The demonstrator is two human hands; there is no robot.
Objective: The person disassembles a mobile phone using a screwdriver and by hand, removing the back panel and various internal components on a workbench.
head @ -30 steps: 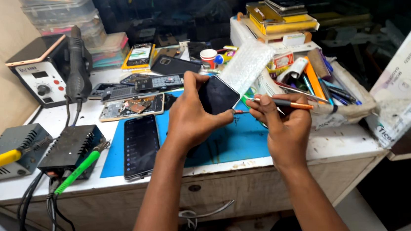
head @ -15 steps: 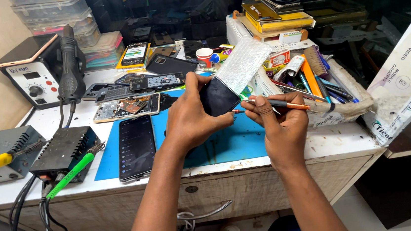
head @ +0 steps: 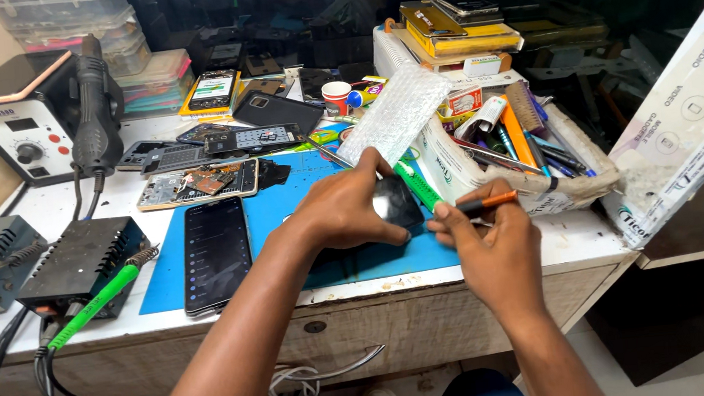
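My desk (head: 64, 206) carries one blue mat (head: 285, 204), and on the mat's near edge my left hand (head: 345, 215) presses a small dark phone (head: 395, 203) down, fingers (head: 370, 167) curled over its top and closed on it. My right hand (head: 492, 245) pinches one orange-handled tool (head: 484, 204) between thumb and forefinger, shut tight, its tip at the phone's right edge; I cannot see the tip itself. To do this well, I judge I should keep the phone flat and pinned, and work the tool lightly along the edge so it doesn't slip. Counting: one hot-air station (head: 23, 125) at the back left, one box of tools (head: 527, 157) on the right, one whole black phone (head: 214, 252) lying face up, one opened phone (head: 198, 184) behind it, one green-handled iron (head: 94, 305).
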